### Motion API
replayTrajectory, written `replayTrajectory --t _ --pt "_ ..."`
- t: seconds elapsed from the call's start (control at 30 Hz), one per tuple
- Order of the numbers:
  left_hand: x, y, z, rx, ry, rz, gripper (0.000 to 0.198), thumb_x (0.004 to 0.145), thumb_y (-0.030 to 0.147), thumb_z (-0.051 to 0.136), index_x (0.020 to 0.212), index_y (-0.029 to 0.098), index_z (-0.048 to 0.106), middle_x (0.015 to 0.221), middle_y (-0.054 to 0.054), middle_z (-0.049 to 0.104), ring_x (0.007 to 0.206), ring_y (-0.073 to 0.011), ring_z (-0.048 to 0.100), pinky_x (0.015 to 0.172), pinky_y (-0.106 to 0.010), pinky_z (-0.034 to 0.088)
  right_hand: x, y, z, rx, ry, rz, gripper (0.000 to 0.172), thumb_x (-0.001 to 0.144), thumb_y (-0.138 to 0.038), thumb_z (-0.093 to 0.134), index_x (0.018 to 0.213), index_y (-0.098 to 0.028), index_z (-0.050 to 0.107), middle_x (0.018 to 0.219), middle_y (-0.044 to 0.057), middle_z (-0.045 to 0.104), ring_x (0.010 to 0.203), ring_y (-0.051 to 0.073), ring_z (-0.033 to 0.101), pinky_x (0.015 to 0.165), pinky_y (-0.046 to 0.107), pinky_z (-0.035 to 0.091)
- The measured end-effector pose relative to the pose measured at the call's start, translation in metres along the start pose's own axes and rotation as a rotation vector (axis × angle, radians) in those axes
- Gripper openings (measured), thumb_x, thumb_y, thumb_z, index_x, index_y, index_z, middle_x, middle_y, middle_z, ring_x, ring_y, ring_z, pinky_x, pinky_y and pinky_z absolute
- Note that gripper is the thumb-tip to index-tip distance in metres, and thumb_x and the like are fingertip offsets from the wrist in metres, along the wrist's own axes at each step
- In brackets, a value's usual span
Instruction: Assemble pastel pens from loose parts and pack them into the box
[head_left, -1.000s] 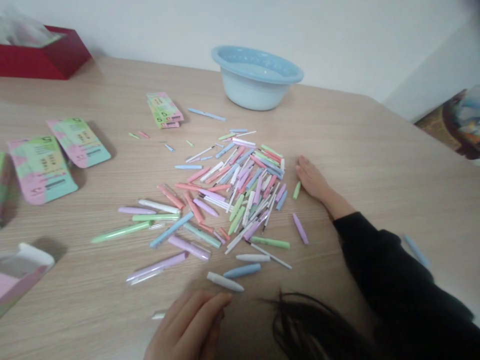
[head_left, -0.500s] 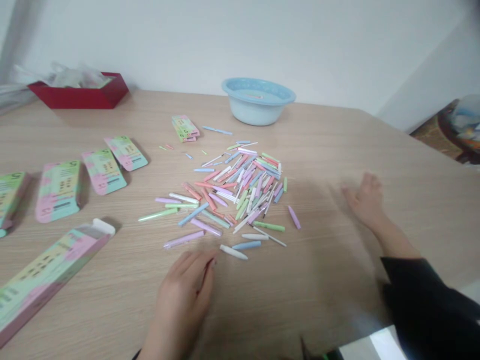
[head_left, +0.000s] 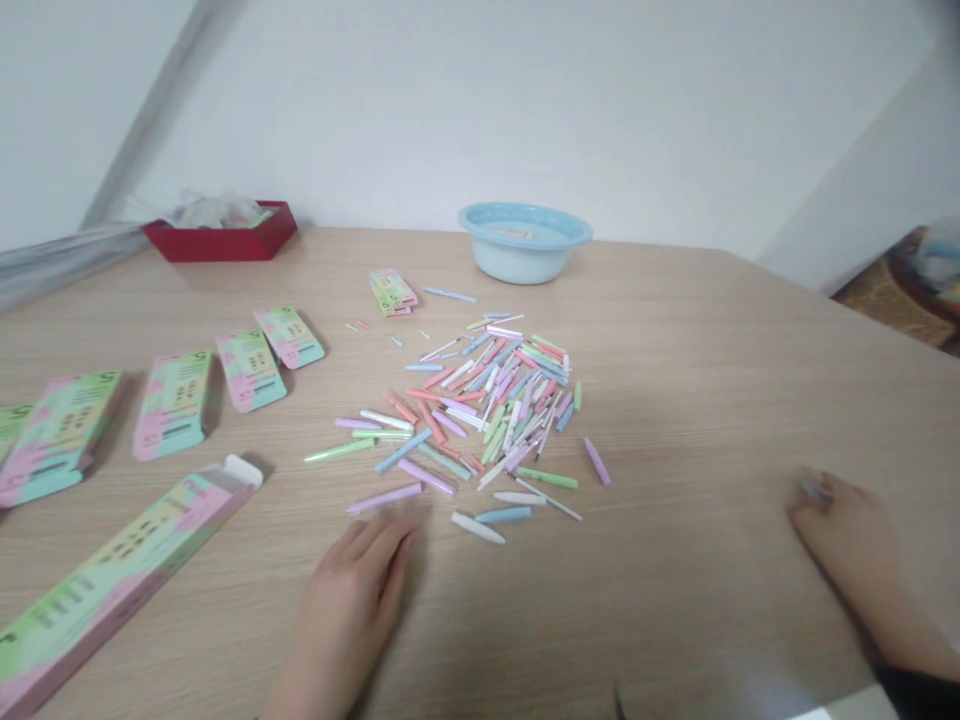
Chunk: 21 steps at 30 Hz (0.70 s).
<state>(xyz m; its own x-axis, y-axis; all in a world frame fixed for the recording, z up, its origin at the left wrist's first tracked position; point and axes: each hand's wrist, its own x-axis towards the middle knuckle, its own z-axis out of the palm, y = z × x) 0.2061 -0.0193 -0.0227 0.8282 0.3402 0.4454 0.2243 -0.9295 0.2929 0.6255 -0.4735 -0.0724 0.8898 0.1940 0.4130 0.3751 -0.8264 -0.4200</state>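
Note:
My left hand (head_left: 356, 590) rests palm down on the table, its fingers curled and pressed together, just below the near edge of a pile of pastel pen parts (head_left: 495, 400). Nothing shows in it. Closest to it are a purple pen barrel (head_left: 386, 497) and a white barrel (head_left: 478, 528). Over at the right, away from the pile, my right hand (head_left: 847, 540) is closed, with a small blurred greyish piece (head_left: 816, 491) at its fingertips. What kind of piece it is cannot be made out. Thin refills and caps lie mixed in the pile.
Several pastel cartons (head_left: 174, 405) lie along the left, with a long open-ended box (head_left: 131, 570) nearer me. Farther back are a small carton stack (head_left: 393, 292), a light-blue basin (head_left: 525, 255) and a red tray (head_left: 217, 243) with clear plastic bags. The wall bounds the table's back.
My right hand has come nearer and to the right; its fingers, spread before, are now closed around a small greyish piece. My left hand stays by the pile. The view has tilted slightly.

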Motion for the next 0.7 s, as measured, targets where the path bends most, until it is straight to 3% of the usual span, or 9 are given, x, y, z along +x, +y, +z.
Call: replayTrajectory --t 0.1,0.2,0.33,0.43,0.53,0.7 --pt "-0.002 -0.006 0.005 0.075 -0.032 -0.029 0.025 0.097 0.022 0.050 0.104 0.022 0.075 0.104 -0.009 0.079 0.093 -0.0289 0.075 0.079 -0.043 0.065 0.004 -0.022 -0.001 -0.033 0.054 0.051 0.040 0.081 -0.037 0.056 0.120 -0.043 0.061 0.078 0.015 0.063 0.092 0.051 0.068 0.075 0.070 0.050" --pt "0.000 -0.004 0.011 0.123 -0.056 -0.043 0.028 0.095 0.018 0.050 0.104 0.024 0.076 0.105 -0.008 0.077 0.092 -0.0279 0.074 0.078 -0.043 0.064 0.012 -0.071 0.023 0.038 -0.020 -0.031 0.034 0.080 -0.040 0.056 0.112 -0.030 0.065 0.080 0.014 0.069 0.076 0.043 0.071 0.069 0.063 0.057" --pt "0.001 0.000 0.015 0.142 -0.040 -0.022 0.031 0.095 0.019 0.052 0.115 0.026 0.075 0.108 -0.008 0.074 0.092 -0.0243 0.073 0.079 -0.037 0.064 0.019 -0.149 0.075 0.186 -0.119 -0.266 0.039 0.088 -0.033 0.046 0.120 -0.020 0.064 0.117 0.016 0.072 0.106 0.031 0.071 0.098 0.051 0.057" --pt "-0.002 -0.002 0.018 0.133 -0.005 -0.007 0.031 0.098 0.024 0.053 0.122 0.025 0.072 0.113 -0.009 0.073 0.097 -0.0239 0.072 0.082 -0.036 0.062 0.017 -0.188 0.101 0.241 -0.182 -0.385 0.035 0.089 -0.027 0.045 0.116 -0.023 0.066 0.119 0.014 0.072 0.112 0.029 0.069 0.104 0.047 0.054" --pt "-0.006 -0.003 0.021 0.160 0.034 0.019 0.034 0.099 0.030 0.054 0.128 0.023 0.069 0.119 -0.011 0.072 0.105 -0.0273 0.069 0.087 -0.040 0.060 0.011 -0.200 0.107 0.253 -0.200 -0.433 0.034 0.090 -0.026 0.044 0.117 -0.023 0.065 0.119 0.014 0.071 0.112 0.030 0.068 0.105 0.049 0.054" --pt "-0.011 -0.001 0.028 0.289 0.031 0.007 0.042 0.098 0.032 0.056 0.138 0.022 0.063 0.125 -0.013 0.072 0.105 -0.0315 0.067 0.081 -0.044 0.056 0.008 -0.197 0.100 0.266 -0.178 -0.448 0.030 0.088 -0.028 0.047 0.114 -0.024 0.062 0.113 0.016 0.070 0.107 0.034 0.068 0.099 0.055 0.055"
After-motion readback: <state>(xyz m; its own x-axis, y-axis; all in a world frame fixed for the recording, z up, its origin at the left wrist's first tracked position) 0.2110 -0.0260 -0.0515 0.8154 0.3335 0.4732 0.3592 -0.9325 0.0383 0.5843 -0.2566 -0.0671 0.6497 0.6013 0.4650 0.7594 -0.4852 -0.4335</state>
